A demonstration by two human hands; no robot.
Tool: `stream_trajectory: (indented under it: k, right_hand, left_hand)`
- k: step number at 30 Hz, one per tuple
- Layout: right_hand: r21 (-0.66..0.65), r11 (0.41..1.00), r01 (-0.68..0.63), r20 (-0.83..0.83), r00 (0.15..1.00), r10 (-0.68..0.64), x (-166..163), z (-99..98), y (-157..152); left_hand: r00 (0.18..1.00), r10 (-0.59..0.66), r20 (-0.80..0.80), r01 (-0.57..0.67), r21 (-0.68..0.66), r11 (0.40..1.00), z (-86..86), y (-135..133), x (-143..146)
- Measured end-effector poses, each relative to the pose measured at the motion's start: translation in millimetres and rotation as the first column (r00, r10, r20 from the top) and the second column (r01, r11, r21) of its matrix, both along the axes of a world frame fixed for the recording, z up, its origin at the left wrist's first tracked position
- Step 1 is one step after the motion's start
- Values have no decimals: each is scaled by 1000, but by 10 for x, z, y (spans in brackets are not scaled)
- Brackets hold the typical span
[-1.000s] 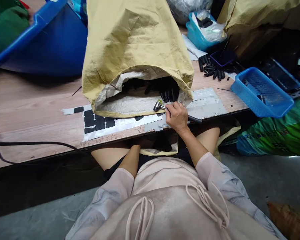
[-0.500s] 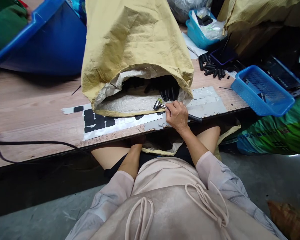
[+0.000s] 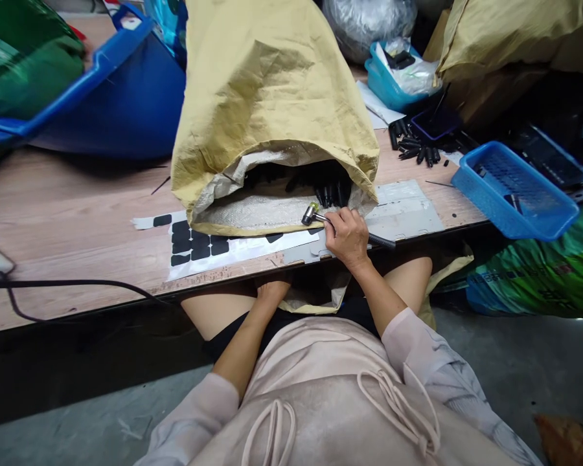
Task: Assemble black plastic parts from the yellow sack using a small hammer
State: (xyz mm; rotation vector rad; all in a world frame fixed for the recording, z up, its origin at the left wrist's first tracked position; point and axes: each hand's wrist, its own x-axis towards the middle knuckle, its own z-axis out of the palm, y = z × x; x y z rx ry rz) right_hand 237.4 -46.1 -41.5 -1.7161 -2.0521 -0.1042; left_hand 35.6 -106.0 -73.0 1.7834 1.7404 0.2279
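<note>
My right hand [image 3: 347,236] is wrapped round the shaft of a small hammer [image 3: 309,215] with a black face and a yellow face. Its head rests or hovers at the lower lip of a yellow woven sack [image 3: 276,90], and its black grip sticks out to the right of my hand. Dark slender tubular pieces [image 3: 333,193] lie inside the sack's mouth. Below the table edge, between my legs, is my left hand [image 3: 273,290]; only its back and wrist show, and the fingers are hidden. Near it hangs the open mouth of another sack [image 3: 315,301].
A sheet of black stickers [image 3: 200,246] and a grey board [image 3: 408,207] lie along the table's front. At the right are a blue basket [image 3: 515,188] and several black pieces [image 3: 412,144]. A large blue tub [image 3: 111,110] stands left; a cable [image 3: 72,283] crosses the near edge.
My left hand has drawn back a little from beneath the table, so more of it shows. My right hand keeps its hold on the hammer. The whole view has shifted slightly.
</note>
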Motion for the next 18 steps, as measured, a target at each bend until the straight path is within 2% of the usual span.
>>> stream_trajectory:
  k: [2,3,5,7,8,10,11,13,15,18]
  right_hand:
    - [6,1000,-2,-1,1000,2,2,-9,-2]
    - [11,1000,-4,-4,1000,4,3,-14,-3]
    - [18,1000,-8,-8,1000,9,5,-23,-4]
    - [20,1000,-10,-8,1000,10,7,-28,-3]
    - [19,1000,-10,-7,1000,10,8,-29,-2]
    - [20,1000,-8,-7,1000,9,10,-30,2]
    - [23,1000,-8,-10,1000,8,10,-30,4]
    - [30,999,-9,-18,1000,9,8,-29,7]
    - [32,999,-9,-23,1000,10,7,-27,9]
    - [28,1000,-4,-22,1000,4,8,-24,9]
  left_hand:
    - [991,-23,-130,5,-136,991,101,-201,-62]
    - [990,-97,-103,75,-202,976,190,-296,-101]
    - [957,-241,161,279,-288,916,424,-397,-172]
    - [878,-254,405,374,-252,892,669,-295,-203]
    - [871,-222,438,334,-195,922,768,-157,-197]
    - [940,-125,318,119,36,992,883,259,-139]
    - [966,-36,257,-8,171,985,896,511,-92]
    - [982,96,165,-146,328,933,859,1020,25]
    - [975,214,65,-223,360,906,785,1438,142]
    - [953,296,-70,-272,241,932,692,1754,226]
